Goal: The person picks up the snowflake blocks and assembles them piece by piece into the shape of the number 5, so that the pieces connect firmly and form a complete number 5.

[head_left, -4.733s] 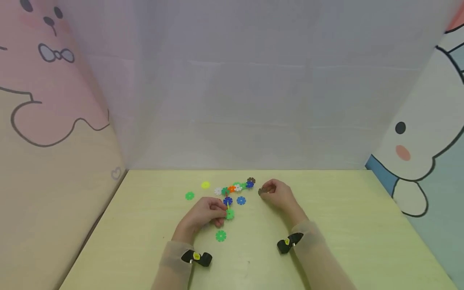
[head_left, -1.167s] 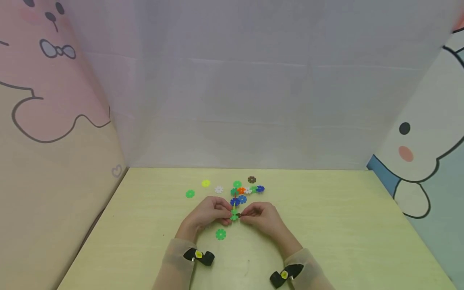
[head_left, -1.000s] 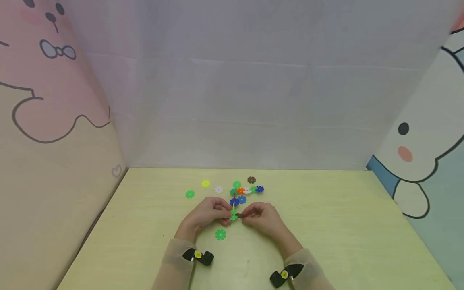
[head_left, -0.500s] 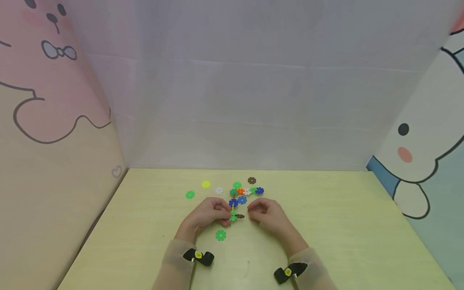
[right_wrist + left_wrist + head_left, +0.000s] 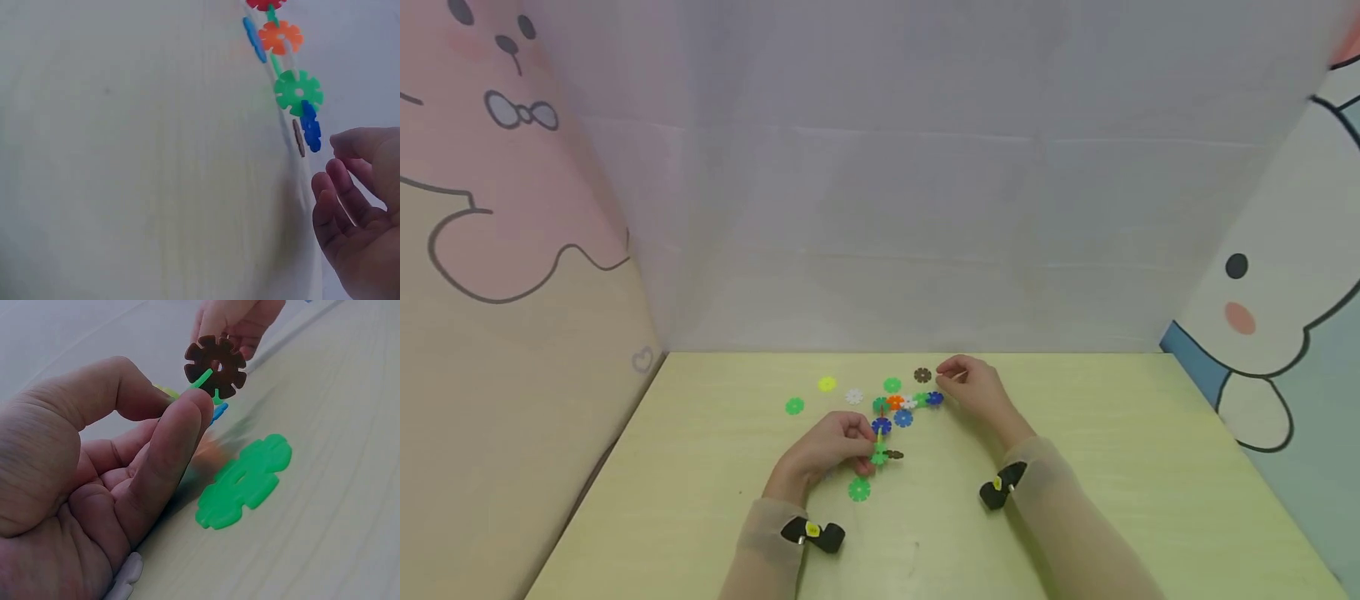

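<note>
My left hand (image 5: 829, 446) pinches a green notched disc (image 5: 879, 455) at the near end of a linked chain of snowflake discs. A brown disc (image 5: 215, 365) is slotted into that green disc and sticks out to the right. Going away from me the chain has a dark blue disc (image 5: 882, 426), then bends right through an orange disc (image 5: 895, 402) to a blue disc (image 5: 935, 398) at its far end. My right hand (image 5: 981, 390) holds nothing, its fingers loosely bent beside that end and a loose brown disc (image 5: 922, 375).
Loose discs lie around the chain: yellow (image 5: 827, 383), white (image 5: 853, 397), light blue (image 5: 903, 418), and green ones at the left (image 5: 794, 406), back (image 5: 892, 385) and front (image 5: 245, 481). A pale curtain (image 5: 880, 208) stands behind the wooden table (image 5: 1112, 500).
My right hand brought a brown disc to the green one, let go of it there, and moved back and right towards the loose brown disc. My left hand stays on the green disc.
</note>
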A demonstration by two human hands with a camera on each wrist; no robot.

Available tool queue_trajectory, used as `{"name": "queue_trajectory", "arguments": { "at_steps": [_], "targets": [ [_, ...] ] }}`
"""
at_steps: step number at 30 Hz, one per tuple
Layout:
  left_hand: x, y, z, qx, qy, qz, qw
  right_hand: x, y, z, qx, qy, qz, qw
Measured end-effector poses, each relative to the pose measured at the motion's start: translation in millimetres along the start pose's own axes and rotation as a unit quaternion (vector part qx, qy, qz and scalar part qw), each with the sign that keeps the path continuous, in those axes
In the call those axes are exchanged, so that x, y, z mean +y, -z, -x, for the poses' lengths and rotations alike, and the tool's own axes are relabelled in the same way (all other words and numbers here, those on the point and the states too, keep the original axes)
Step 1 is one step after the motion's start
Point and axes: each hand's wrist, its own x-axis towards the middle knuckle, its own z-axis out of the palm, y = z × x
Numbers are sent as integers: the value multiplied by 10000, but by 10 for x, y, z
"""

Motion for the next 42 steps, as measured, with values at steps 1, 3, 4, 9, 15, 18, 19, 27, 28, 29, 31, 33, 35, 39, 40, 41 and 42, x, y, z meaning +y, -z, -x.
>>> {"name": "queue_trajectory", "arguments": {
  "at_steps": [1, 3, 4, 9, 15, 18, 19, 27, 28, 29, 31, 33, 35, 39, 40, 41, 42],
  "targets": [
    [-1, 1, -1, -16, -3, -5, 10000, -5, -10, -54, -77, 30, 105, 9999],
    [-1, 1, -2, -35, -11, -16, 10000, 10, -27, -151, -251, 62, 204, 9995],
    [-1, 1, -2, -38, -8, -14, 10000, 21, -29, -187, -341, 67, 226, 9991],
    [14, -13, 3, -92, -9, 37, 10000, 83, 14, -298, -711, 115, 355, 9968],
    [19, -18, -6, -135, -9, 56, 9999, 61, 36, -333, -1007, 310, 580, 9927],
    [14, -24, -11, -164, 7, 48, 9999, 58, 28, -318, -935, 304, 751, 9923],
    [13, -26, -11, -173, 3, 40, 9998, 57, 22, -313, -881, 278, 814, 9924],
    [-11, -32, -3, -104, 69, 64, 9999, -1, 21, -227, -521, -172, 132, 9984],
    [-11, -32, -1, -83, 86, 89, 9999, -13, 26, -213, -441, -185, 11, 9989],
    [-9, -31, 1, -64, 92, 122, 9999, -32, 38, -187, -375, -141, -83, 9992],
    [-1, -29, 4, -42, 89, 190, 9998, -80, 68, -107, -278, -43, -348, 9990],
    [6, -29, 6, -40, 56, 240, 9997, -117, 95, 10, -222, -1, -741, 9970],
    [12, -27, 4, -50, 50, 257, 9996, -144, 124, 171, -234, -27, -1120, 9934],
    [10, -18, -18, -58, 57, 221, 9997, -163, 119, 486, -259, -197, -1698, 9849],
    [7, -14, -25, -53, 49, 221, 9997, -169, 106, 550, -295, -217, -1795, 9831],
    [5, -9, -32, -42, 40, 220, 9997, -172, 86, 602, -326, -242, -1894, 9811],
    [2, -3, -39, -30, 32, 233, 9997, -177, 60, 646, -363, -272, -1991, 9789]
  ]
}}
